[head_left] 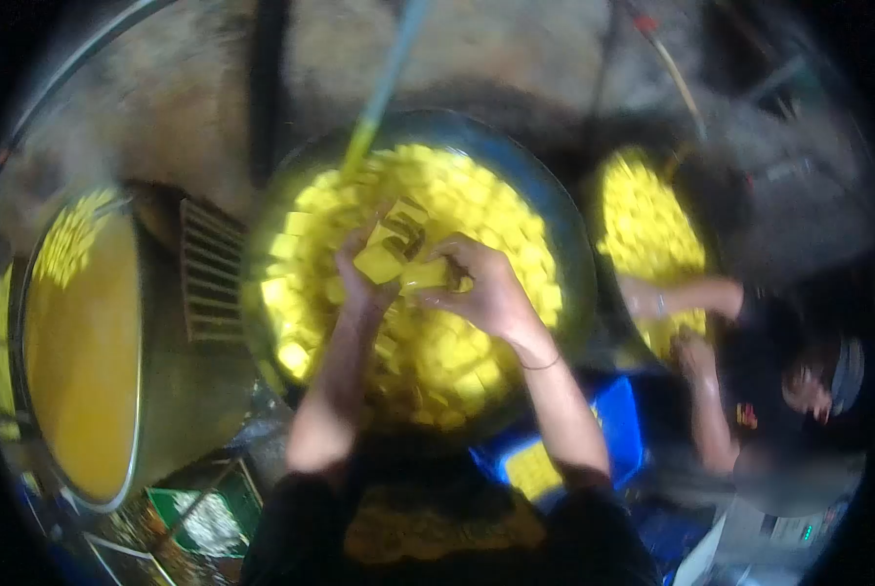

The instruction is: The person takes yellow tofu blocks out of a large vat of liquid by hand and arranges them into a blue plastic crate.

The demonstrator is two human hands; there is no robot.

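Observation:
A large dark round pan (566, 220) in front of me is full of yellow blocks that look like tofu, lying in yellowish liquid. Over its middle, my left hand (361, 281) is closed around a small stack of yellow tofu blocks (383, 260), palm turned inward. Close beside it, my right hand (491, 291) grips more yellow tofu (424, 277) between thumb and fingers. The two handfuls nearly meet; whether they touch is blurred. A dark band shows between the blocks at the left hand, too smeared to identify.
A pole (387, 93) with a yellowed end dips into the pan. At left stands a big metal vat (81, 361) of orange-yellow liquid beside a slatted rack (213, 273). A blue crate (621, 415) sits at lower right. Another person (706, 391) reaches into a second tofu-filled pan.

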